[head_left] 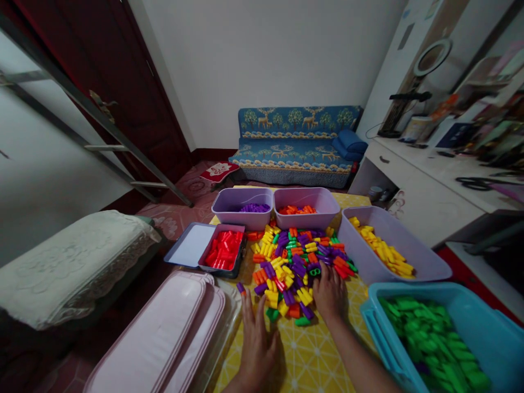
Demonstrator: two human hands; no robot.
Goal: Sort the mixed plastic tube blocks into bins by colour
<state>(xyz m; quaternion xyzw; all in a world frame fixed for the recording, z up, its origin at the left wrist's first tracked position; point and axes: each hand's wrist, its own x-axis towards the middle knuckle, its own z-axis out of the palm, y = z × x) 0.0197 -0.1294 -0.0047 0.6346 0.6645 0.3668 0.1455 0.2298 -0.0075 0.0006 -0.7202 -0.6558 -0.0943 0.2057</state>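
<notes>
On the yellow patterned tabletop (pixel 311 355), near the middle of the scene, lies a heap of small coloured plastic pieces (pixel 297 262), red, yellow, purple, orange and green all mixed. The person's right hand (pixel 328 292) rests at the near right edge of the heap, fingers curled down among the pieces; whether it has actually closed on one I cannot tell, since the fingertips are buried. The left hand (pixel 257 341) lies flat and spread on the table, just near and left of the heap, holding nothing, with a purple piece (pixel 240 287) just beyond its fingertips.

I would judge these pieces light, hard and smooth, so they would slide and scatter readily if swept; 1 at a time, a pinch across the short body looks the surest hold.

Around the heap stand sorted trays: a red-filled tray (pixel 223 248) to the far left, a purple-filled tub (pixel 242 207) and an orange-filled tub (pixel 306 206) at the far side, a yellow-filled tub (pixel 393 251) to the right, and a blue bin of green pieces (pixel 438 333) near right. Pink lids (pixel 164 333) lie near left.

The blue bin is cut off at the frame edge, the pieces' exact shape is too small to make out, and the shelves at far right are blurred.
</notes>
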